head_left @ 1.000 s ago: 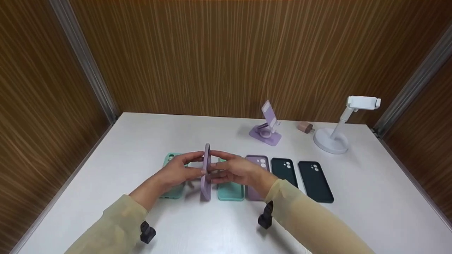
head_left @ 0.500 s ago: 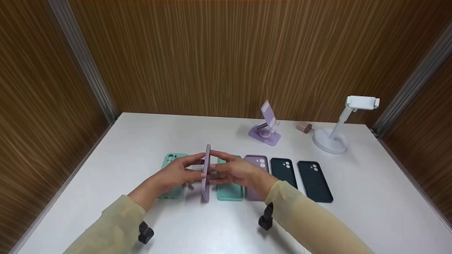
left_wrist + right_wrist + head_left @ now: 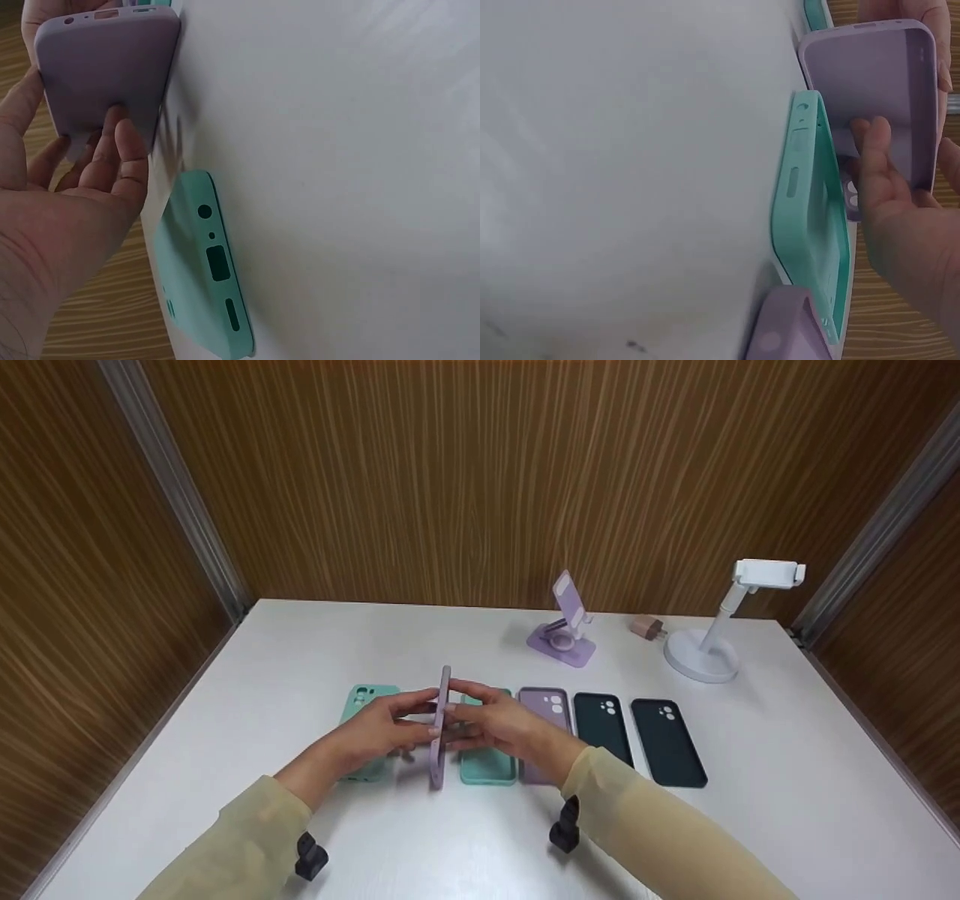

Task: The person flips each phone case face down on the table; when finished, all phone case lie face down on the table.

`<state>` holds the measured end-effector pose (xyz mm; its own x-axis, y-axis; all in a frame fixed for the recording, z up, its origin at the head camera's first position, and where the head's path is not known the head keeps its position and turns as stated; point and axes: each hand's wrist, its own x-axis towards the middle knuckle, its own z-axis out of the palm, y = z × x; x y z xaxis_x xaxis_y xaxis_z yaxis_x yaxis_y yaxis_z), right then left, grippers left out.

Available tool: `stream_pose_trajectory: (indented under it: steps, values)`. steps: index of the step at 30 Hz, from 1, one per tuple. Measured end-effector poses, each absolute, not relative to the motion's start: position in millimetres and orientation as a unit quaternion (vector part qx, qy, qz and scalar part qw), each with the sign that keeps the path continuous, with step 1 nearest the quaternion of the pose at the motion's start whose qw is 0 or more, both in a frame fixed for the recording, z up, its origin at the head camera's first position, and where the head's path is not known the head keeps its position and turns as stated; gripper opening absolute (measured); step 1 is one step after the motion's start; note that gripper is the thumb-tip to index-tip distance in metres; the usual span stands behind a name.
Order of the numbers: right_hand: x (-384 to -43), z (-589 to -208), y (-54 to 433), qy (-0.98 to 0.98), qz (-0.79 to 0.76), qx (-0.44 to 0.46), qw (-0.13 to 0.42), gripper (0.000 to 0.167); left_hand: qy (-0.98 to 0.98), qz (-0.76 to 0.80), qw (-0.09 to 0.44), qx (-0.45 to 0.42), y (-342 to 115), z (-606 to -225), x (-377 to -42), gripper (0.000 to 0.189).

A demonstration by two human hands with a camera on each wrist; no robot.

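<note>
A light purple phone case stands on its long edge, held between both hands just over the table. My left hand grips it from the left; in the left wrist view its fingertips rest on the flat outer back of the case. From the other side my right hand holds it, with fingertips reaching into the hollow inside of the case in the right wrist view. Below my left hand lies a teal phone case. Another teal phone case sits under my right hand, partly hidden.
Right of the hands lie a second purple case and two dark cases, one nearer and one farther right. Behind stand a purple phone stand, a pink charger plug and a white phone stand. Wood-grain panels enclose the table.
The held purple case has turned slightly, its top edge leaning a little to the right. Both hands keep their hold in nearly the same place.
</note>
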<state>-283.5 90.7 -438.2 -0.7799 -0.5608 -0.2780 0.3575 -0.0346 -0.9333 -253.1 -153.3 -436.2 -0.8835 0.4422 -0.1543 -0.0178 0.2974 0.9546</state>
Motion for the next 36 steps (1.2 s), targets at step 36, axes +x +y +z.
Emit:
stream_pose_trajectory:
  steps: [36]
  values:
    - [-278,-426,103,0.581,-0.763,-0.054,0.278,0.025,0.787,0.599,0.139,0.044,-128,-447,-253,0.059]
